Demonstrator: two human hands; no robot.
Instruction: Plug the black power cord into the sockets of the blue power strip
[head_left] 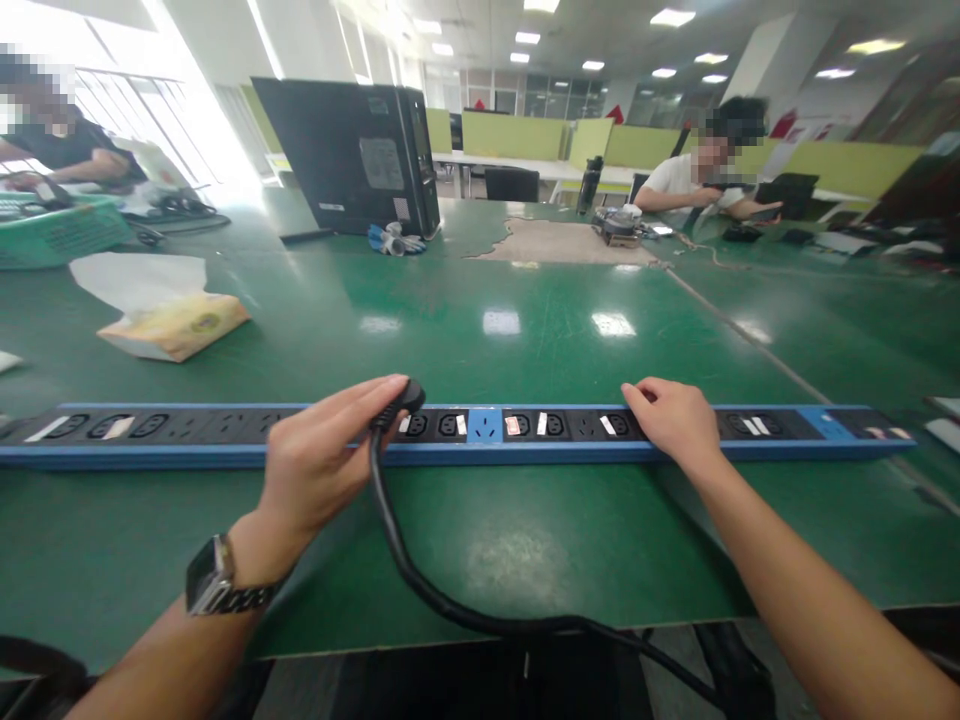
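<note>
A long blue and black power strip point(484, 428) with many sockets lies across the green table. My left hand point(319, 440), with a watch point(217, 580) on its wrist, grips a black plug point(410, 397) just above the strip, left of its blue socket. The plug's prongs are hidden. From it a thick black power cord point(397, 540) hangs down and runs over the table's front edge to the right. My right hand point(675, 420) rests on the strip's right half, its fingers curled around the strip's far side and partly hidden.
A tissue pack point(180, 325) lies at the left, behind the strip. Farther back stand a black computer case point(352, 160) with gloves point(396, 239) beside it, a green basket point(64, 232) and a dark bottle point(590, 185). Two people sit across the table, one on each side.
</note>
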